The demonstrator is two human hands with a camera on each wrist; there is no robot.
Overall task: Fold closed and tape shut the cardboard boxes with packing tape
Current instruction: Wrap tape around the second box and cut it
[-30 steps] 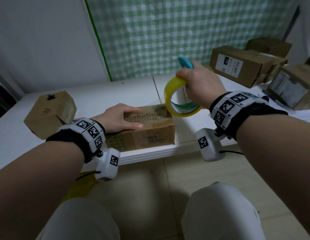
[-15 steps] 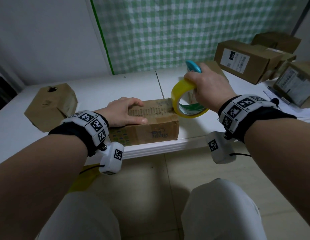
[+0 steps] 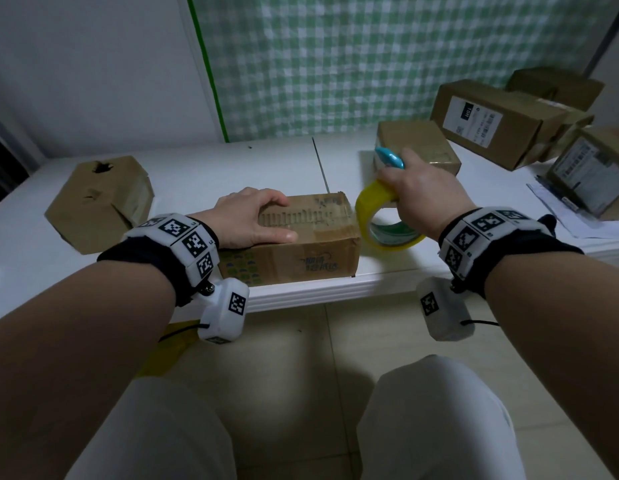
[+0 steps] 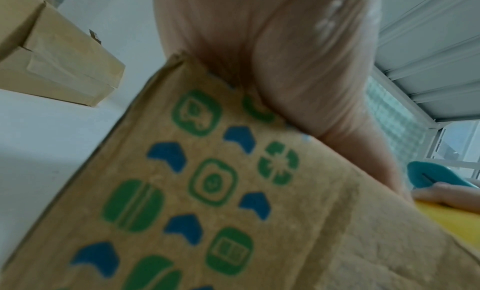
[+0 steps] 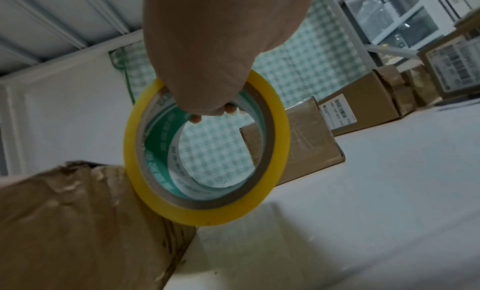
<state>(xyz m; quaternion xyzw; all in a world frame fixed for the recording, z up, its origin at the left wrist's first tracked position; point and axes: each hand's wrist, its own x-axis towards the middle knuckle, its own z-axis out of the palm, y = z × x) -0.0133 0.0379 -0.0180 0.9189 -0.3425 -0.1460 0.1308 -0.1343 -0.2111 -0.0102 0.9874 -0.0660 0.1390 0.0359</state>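
Pressing down on the box (image 3: 290, 237), your left hand (image 3: 252, 220) lies flat with its fingers straight on the left part of the top face; the box sits at the near edge of the table (image 3: 204, 168), its long axis running left to right in front of you. Your right hand (image 3: 422, 192) has its fingers hooked through the core of the yellow tape roll (image 3: 384, 223) and also grips a blue cutter (image 3: 389, 157). The roll stands on edge, touching the right end of the box at its top corner.

Judgement: the coming pull runs leftward along the top seam, so the roll is on the correct side and the right hand is the nearer. Your left hand lies in that path and will have to give way.

Room: bare table lies beyond the box. Another box (image 3: 417, 147) sits close behind the right hand; a dented box (image 3: 100, 202) stands well apart on the left.
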